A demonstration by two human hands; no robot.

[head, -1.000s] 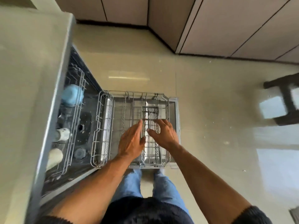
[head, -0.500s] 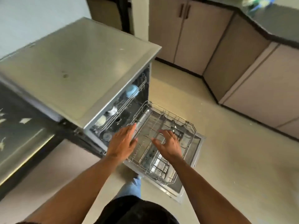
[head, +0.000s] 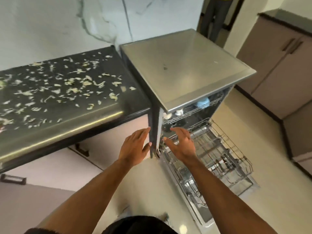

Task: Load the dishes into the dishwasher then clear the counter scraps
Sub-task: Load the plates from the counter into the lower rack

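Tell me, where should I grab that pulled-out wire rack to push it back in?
Probably grip the lower rack by its outer front rim, coming from the open door side. That top wire runs straight across, and the rack looks empty, so nothing blocks your fingers.

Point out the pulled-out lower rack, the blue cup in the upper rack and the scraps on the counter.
lower rack (head: 219, 149): head view, wire grid near its middle.
blue cup (head: 203, 102): head view, its visible side.
scraps (head: 74, 81): head view, a pale clump mid-counter.

Bright, even light fills the room, with soft glare on the steel dishwasher top (head: 185, 68) and the counter edge (head: 67, 130). Motion blur smears the scraps (head: 70, 85); wide-angle distortion bends the edges.
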